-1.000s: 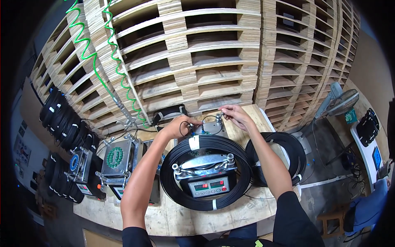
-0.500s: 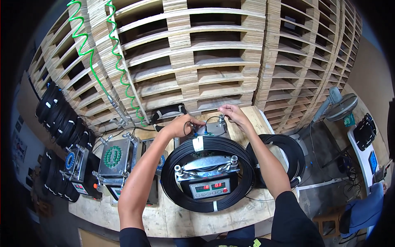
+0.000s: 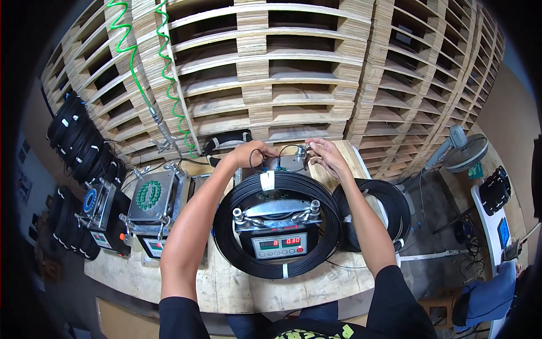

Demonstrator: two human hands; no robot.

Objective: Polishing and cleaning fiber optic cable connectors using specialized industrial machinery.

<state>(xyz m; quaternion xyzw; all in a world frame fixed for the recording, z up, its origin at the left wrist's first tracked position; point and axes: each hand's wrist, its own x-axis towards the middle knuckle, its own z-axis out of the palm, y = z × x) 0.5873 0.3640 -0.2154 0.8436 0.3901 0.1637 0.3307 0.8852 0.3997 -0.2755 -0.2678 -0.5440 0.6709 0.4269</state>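
Note:
At the back of the workbench (image 3: 226, 291), my left hand (image 3: 249, 153) is bent over a metal test fixture, its fingers closed around a thin black cable (image 3: 252, 163) that loops to a blue connector. My right hand (image 3: 326, 157) is at the fixture's right, thumb and forefinger together beside a metal knob (image 3: 302, 151); what they pinch is too small to tell. Nearer me, a large coil of black cable (image 3: 226, 248) with white bands leans around a tester (image 3: 279, 246) with a lit red display and a metal clamp plate (image 3: 278, 212).
Two similar testers, one with a green ring (image 3: 148, 195) and one with a blue ring (image 3: 90, 200), stand left. Another black coil (image 3: 400, 212) lies right, near a fan (image 3: 466, 152). Stacked pallets (image 3: 254, 79) rise behind. Green air hoses (image 3: 135, 73) hang at left.
My right hand has come down beside the metal knob, its other fingers looser. The red digits on the tester have changed. The whole view has shifted slightly.

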